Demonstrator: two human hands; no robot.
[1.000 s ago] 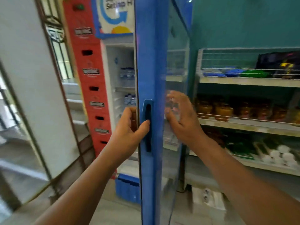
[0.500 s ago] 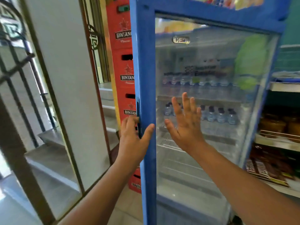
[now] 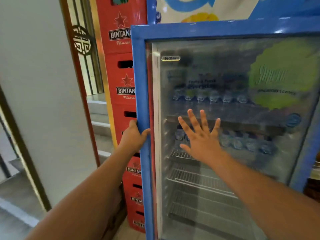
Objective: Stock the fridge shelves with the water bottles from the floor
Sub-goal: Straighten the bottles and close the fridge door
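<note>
Left hand (image 3: 134, 135): clasps left edge of fridge door (image 3: 141, 101), frame centre.
Right hand (image 3: 200, 135): fingers spread, flat on glass.

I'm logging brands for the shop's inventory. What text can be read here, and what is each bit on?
"BINTAN", cut off by the fridge door: red crates, repeated down the stack.
"Pilsener": script under it, partly cut off.
"Haier": silver badge behind the glass.
Green sticker: script too blurred to read.
Dark lettering on the glass, bottle labels: blurred.
</note>
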